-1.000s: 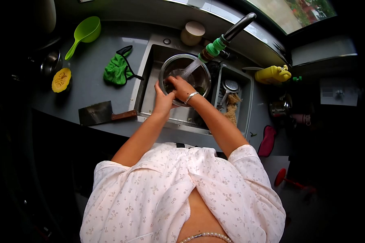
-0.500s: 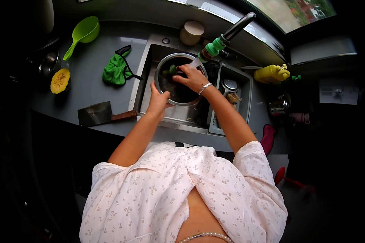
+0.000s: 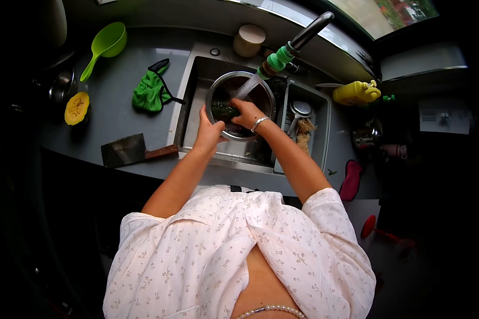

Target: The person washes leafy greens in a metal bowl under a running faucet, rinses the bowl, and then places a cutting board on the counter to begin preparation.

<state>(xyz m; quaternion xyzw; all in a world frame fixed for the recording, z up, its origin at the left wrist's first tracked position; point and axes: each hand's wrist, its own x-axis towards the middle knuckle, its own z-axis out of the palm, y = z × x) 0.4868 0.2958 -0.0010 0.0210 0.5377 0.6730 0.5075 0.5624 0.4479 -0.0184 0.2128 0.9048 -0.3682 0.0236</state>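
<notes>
Under the curved chrome faucet (image 3: 315, 27) with the chunky green plastic fitting (image 3: 275, 61), a round shiny metal bowl (image 3: 263, 101) sits over the rectangular stainless steel sink (image 3: 196, 103), and both hands are on the job. Left hand (image 3: 209, 129) has the near-left edge of the bowl pinched, thumb over the rim and the rest wrapped round the outside. Right hand (image 3: 248, 114), the one with the silver bracelet (image 3: 259, 123), is down inside with the fingers curled next to some dark green pieces (image 3: 222, 111) on the bowl's left side. Can't tell if it's actually gripping any, too dark in there.

What's changed: half a second ago the right hand was up by the fitting with the water hitting it. Now it's lower and the clear stream of water (image 3: 248, 86) drops past it, straight into the bowl. So I'd say the green stuff is getting the flow more directly now, and the left hand's hold looks like what keeps the bowl steady. Wooden-handled cleaver (image 3: 125, 150) is just lying on the grey counter (image 3: 112, 125), well apart from both hands.
</notes>
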